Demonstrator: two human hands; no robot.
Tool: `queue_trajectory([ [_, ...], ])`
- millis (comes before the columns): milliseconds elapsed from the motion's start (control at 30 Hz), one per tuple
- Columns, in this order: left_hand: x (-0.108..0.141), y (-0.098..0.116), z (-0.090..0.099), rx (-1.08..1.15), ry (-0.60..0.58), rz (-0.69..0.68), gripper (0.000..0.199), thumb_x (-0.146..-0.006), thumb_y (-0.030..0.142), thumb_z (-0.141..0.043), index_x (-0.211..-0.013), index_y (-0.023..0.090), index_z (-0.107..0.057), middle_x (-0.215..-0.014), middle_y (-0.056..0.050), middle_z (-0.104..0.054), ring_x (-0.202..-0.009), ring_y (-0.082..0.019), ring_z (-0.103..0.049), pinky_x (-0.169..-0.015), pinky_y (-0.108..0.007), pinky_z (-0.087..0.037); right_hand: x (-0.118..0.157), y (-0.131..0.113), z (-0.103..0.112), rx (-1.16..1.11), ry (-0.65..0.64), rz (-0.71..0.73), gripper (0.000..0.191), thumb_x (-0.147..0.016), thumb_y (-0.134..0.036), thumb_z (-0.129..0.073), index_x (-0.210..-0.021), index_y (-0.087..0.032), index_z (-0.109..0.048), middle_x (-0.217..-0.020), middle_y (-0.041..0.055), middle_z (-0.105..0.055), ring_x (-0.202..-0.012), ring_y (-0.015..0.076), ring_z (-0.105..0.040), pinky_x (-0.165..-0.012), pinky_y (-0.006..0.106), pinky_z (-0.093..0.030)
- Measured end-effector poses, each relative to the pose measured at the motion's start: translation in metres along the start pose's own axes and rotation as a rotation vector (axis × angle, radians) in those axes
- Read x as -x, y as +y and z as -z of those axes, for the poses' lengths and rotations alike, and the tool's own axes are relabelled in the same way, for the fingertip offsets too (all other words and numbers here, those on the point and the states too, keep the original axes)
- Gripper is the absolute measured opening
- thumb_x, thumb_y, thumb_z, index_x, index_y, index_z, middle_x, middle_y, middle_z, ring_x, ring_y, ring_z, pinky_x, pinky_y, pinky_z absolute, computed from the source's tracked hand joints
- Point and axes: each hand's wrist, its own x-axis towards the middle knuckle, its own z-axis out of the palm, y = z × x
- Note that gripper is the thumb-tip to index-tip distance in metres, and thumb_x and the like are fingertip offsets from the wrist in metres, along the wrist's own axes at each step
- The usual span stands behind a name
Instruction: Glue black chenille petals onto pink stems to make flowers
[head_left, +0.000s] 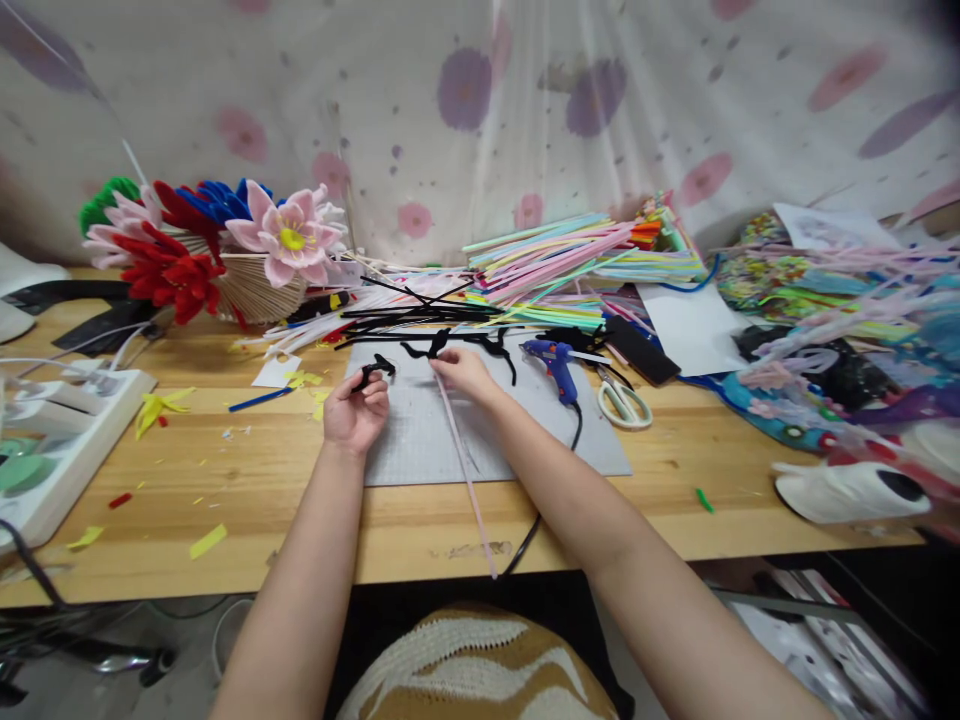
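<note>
My left hand (357,412) is closed around a bent black pipe-cleaner piece (376,371), which sticks out above the fingers. To its right, my right hand (461,372) pinches the upper end of a long pale pink stem (466,470), which slants down over the front edge of the table. Both hands are over a grey cutting mat (420,440). Black shaped pieces (495,346) lie on the back of the mat, one just behind my right fingertips. A blue glue gun (555,366) rests on the mat's right part, its cord running towards the front edge.
Scissors (625,402) and a dark flat object (642,350) lie right of the mat. Colourful stems (555,255) are heaped behind. Fuzzy flowers (289,238) stand back left; a white power strip (82,450) is far left. A white glue bottle (847,491) lies right.
</note>
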Motion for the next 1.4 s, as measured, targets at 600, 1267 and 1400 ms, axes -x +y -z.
queue_trajectory([
  [600, 0.014, -0.024, -0.024, 0.017, 0.020, 0.434, 0.014, -0.085, 0.010, -0.036, -0.079, 0.008, -0.048, -0.067, -0.004, -0.049, -0.050, -0.004, -0.045, -0.041, -0.010, -0.041, 0.022, -0.029, 0.053, -0.611, -0.058, 0.501, 0.026, -0.062, -0.033, -0.069, -0.073, -0.018, -0.051, -0.065, -0.0048, -0.048, -0.057, 0.0058, -0.040, -0.055, 0.021, -0.033],
  [1267, 0.023, -0.044, -0.034, -0.266, 0.063, 0.279, 0.011, -0.078, 0.006, -0.047, -0.076, 0.011, -0.056, -0.064, -0.002, -0.058, -0.051, -0.006, -0.055, -0.040, -0.012, -0.042, 0.032, 0.006, 0.047, -0.648, -0.210, 0.456, 0.023, -0.062, -0.032, -0.071, -0.073, -0.020, -0.055, -0.076, -0.0021, -0.053, -0.069, 0.0099, -0.047, -0.067, 0.025, -0.039],
  [1400, 0.025, -0.045, -0.037, -0.285, 0.082, 0.260, 0.012, -0.078, 0.006, -0.048, -0.081, 0.011, -0.059, -0.063, -0.002, -0.061, -0.053, -0.008, -0.059, -0.046, -0.016, -0.048, 0.033, 0.004, 0.044, -0.626, -0.244, 0.469, 0.021, -0.063, -0.032, -0.071, -0.073, -0.020, -0.058, -0.081, -0.0005, -0.056, -0.076, 0.0117, -0.050, -0.073, 0.027, -0.041],
])
